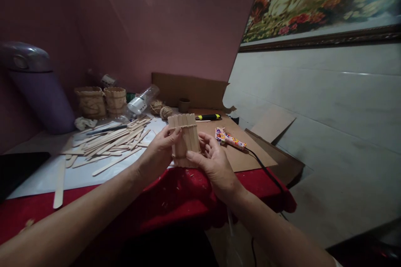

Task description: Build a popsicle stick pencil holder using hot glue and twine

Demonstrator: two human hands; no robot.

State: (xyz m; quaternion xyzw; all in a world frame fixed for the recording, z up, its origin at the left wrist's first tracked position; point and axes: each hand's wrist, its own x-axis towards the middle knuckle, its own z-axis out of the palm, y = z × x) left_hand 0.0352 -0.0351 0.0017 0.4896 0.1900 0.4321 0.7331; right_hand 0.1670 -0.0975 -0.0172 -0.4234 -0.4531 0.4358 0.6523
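stick cup (184, 139) upright – long axis vertical – left hand (158, 154), right hand (213, 164) clasp sides

I take this for a home craft corner, not a workshop. A framed painting (316, 4) hangs on a pale tiled wall (328, 104), and the tabletop (175, 200) wears a red cloth. On it lie loose craft sticks (109, 142), a patterned glue gun (230, 138), twine balls (166, 112), cardboard (250, 154), a cutter (208, 117) and two small stick baskets (90, 102). A purple flask (40, 87) stands at the left.
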